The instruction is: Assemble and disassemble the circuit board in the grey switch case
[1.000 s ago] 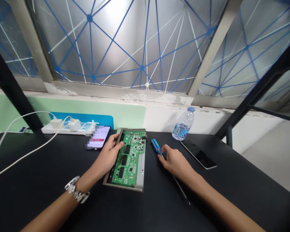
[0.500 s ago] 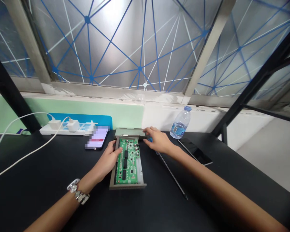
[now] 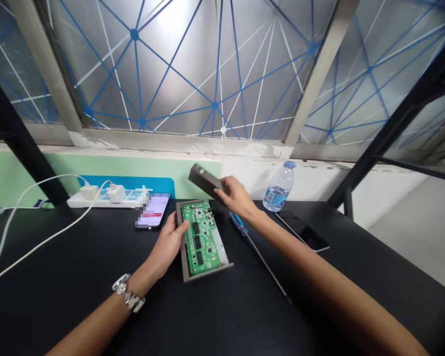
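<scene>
The dark cover [image 3: 204, 182] is up near the wall, held by its 4 o'clock end in the right hand [image 3: 235, 194], which pinches it with the thumb nearest the viewer; the far side of that grip is hidden. From the right hand it juts towards 10 o'clock, so its long axis runs 10 to 4. The circuit board [image 3: 203, 247] sits in its metal tray [image 3: 208, 274] at about 7 o'clock from the right hand and 6 o'clock from the cover, with its own long axis close to 12 to 6, leaning slightly to 11 and 5; the 2 axes therefore cross at a clear angle. The left hand [image 3: 170, 237] is the nearer of the 2, clasping the tray's 9 o'clock side with its thumb over the edge. The board is bright green, with 3 black chips in a row along its length and a pale strip on its 3 o'clock side; the tray is grey-brown with a raised lip at 6 o'clock. The cover looks like plain, dull metal. A screwdriver [image 3: 262, 259] lies on the black table [image 3: 207, 321] beyond the board's 3 o'clock side, blue handle towards 11, tip towards 5.
</scene>
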`<state>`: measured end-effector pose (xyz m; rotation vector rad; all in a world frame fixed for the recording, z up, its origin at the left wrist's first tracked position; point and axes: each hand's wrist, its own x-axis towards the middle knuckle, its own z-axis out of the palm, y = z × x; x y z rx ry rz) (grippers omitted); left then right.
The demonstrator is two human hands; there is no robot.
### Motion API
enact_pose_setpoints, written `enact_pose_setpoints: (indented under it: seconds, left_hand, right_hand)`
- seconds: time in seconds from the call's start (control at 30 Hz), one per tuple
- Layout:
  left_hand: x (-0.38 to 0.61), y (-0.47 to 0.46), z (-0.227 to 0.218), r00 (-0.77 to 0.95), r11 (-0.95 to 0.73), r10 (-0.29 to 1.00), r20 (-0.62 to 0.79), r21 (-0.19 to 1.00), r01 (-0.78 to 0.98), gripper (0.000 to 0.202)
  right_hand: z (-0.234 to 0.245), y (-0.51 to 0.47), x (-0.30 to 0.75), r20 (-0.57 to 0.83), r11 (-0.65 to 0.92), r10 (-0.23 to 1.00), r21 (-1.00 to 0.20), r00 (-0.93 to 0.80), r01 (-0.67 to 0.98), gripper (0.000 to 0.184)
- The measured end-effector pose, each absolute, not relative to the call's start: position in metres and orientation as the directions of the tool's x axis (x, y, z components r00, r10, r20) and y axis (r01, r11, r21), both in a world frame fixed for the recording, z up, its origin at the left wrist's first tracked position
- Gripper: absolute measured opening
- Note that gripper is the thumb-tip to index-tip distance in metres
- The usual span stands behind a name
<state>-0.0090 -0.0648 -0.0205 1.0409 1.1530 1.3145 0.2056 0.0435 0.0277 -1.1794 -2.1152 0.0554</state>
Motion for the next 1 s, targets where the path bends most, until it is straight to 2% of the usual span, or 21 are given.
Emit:
enact_pose_setpoints:
  seconds: [0.07, 0.13, 0.2, 0.27, 0.33, 0.43, 0.7, 1.0]
  left_hand:
    - [-0.007, -0.07, -0.013, -0.011, 0.117, 0.992, -0.122, 0.968, -0.222, 0.039]
    - [-0.007, -0.073, -0.006, 0.033, 0.17, 0.985, -0.167, 0.951, -0.259, 0.04]
    - [-0.009, -0.075, -0.002, 0.065, 0.17, 0.985, -0.158, 0.946, -0.275, 0.043]
    - [-0.01, -0.076, 0.0, 0.093, 0.149, 0.987, -0.128, 0.949, -0.278, 0.046]
    - [-0.01, -0.077, 0.002, 0.113, 0.119, 0.99, -0.09, 0.953, -0.28, 0.048]
    - [-0.01, -0.079, 0.003, 0.131, 0.075, 0.991, -0.04, 0.957, -0.279, 0.05]
    - [-0.007, -0.081, 0.003, 0.162, 0.046, 0.987, -0.007, 0.97, -0.24, 0.056]
    - [-0.005, -0.083, -0.002, 0.17, 0.05, 0.985, -0.007, 0.966, -0.252, 0.061]
  right_hand:
    - [0.036, 0.035, 0.22, 0.68, 0.593, 0.724, -0.526, -0.118, 0.61, 0.034]
    - [0.041, 0.025, 0.233, 0.651, 0.578, 0.758, -0.702, 0.045, 0.417, 0.036]
    - [0.04, 0.012, 0.243, 0.512, 0.493, 0.85, -0.856, 0.128, 0.155, 0.035]
    - [0.034, -0.005, 0.248, 0.22, 0.222, 0.975, -0.972, 0.031, -0.078, 0.035]
    - [0.023, -0.024, 0.245, -0.012, -0.03, 0.995, -0.982, -0.101, -0.185, 0.036]
    - [0.009, -0.052, 0.232, -0.132, -0.178, 0.966, -0.964, -0.222, -0.199, 0.034]
    - [-0.001, -0.079, 0.207, -0.135, -0.206, 0.951, -0.947, -0.279, -0.245, 0.04]
    - [-0.016, -0.082, 0.206, -0.092, -0.146, 0.953, -0.974, -0.29, -0.171, 0.039]
